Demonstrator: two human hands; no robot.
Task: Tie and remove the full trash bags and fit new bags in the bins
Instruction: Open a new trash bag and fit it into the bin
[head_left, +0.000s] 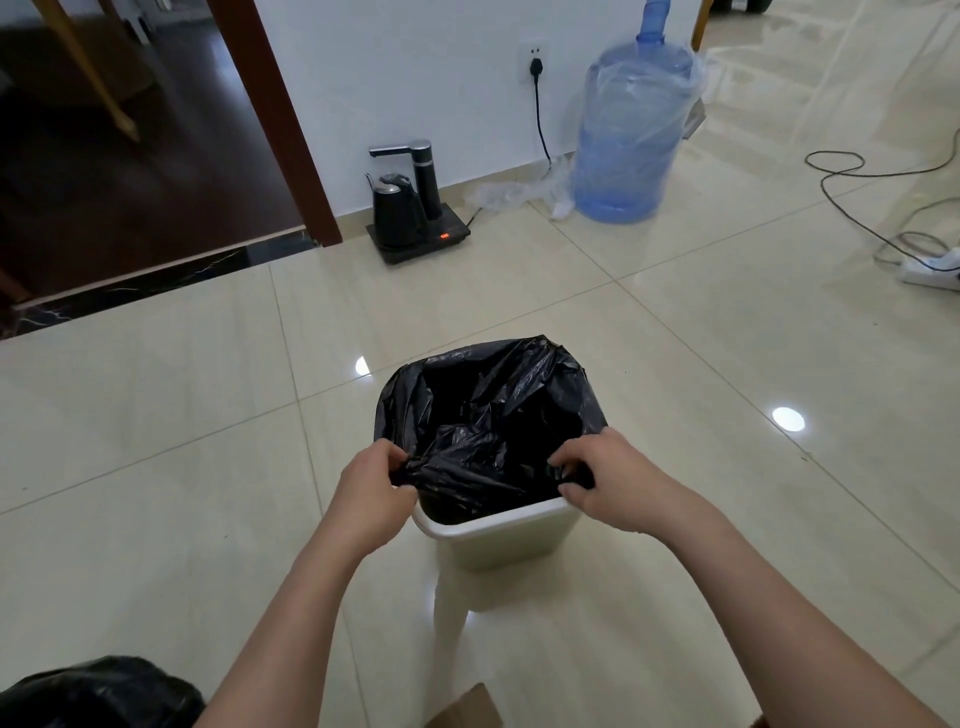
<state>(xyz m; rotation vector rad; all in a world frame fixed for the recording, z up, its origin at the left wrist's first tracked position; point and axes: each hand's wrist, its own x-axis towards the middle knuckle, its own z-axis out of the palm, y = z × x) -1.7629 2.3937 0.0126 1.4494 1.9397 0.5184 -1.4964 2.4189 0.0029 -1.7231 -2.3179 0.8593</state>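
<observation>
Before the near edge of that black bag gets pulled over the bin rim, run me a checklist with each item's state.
1. Left hand pinches the crinkled black plastic bag: ok.
2. Right hand pinches the same edge: ok.
3. Bag folded over the far rim and both sides: ok.
4. Near rim of the cream plastic bin covered: not ok, bare.
5. Bag reaches the bin's bottom: cannot tell.
</observation>
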